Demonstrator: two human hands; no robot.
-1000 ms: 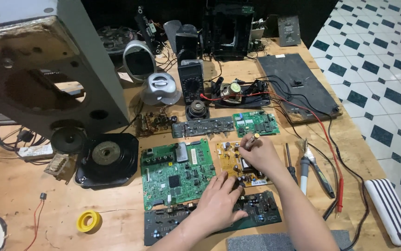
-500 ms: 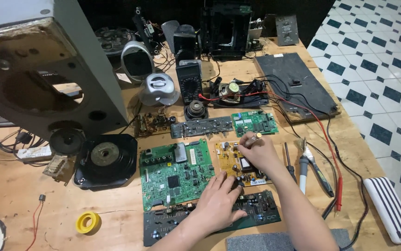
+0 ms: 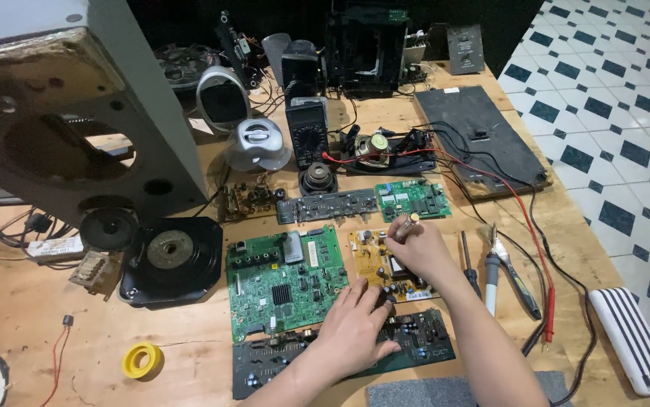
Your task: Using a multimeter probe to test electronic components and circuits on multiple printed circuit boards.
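Note:
My right hand point(image 3: 415, 250) grips a small metal-tipped tool point(image 3: 408, 224) above the upper part of a yellow circuit board point(image 3: 369, 256). The left hand point(image 3: 355, 324) lies flat, fingers spread, with its fingertips on the lower edge of that yellow board and its palm over a dark circuit board point(image 3: 423, 339). A large green circuit board point(image 3: 280, 279) lies just left of both hands.
A small green board point(image 3: 413, 199) and a grey strip board point(image 3: 325, 206) lie behind. Screwdriver point(image 3: 468, 264), soldering iron point(image 3: 491, 275), pliers and red probe leads point(image 3: 543, 301) sit right. A speaker cabinet point(image 3: 61, 113), loose speaker point(image 3: 170, 256), multimeter point(image 3: 306, 132) and yellow tape roll point(image 3: 142, 359) stand left.
Both hands stay in nearly the same place; the right hand with its tool has shifted only slightly over the yellow board.

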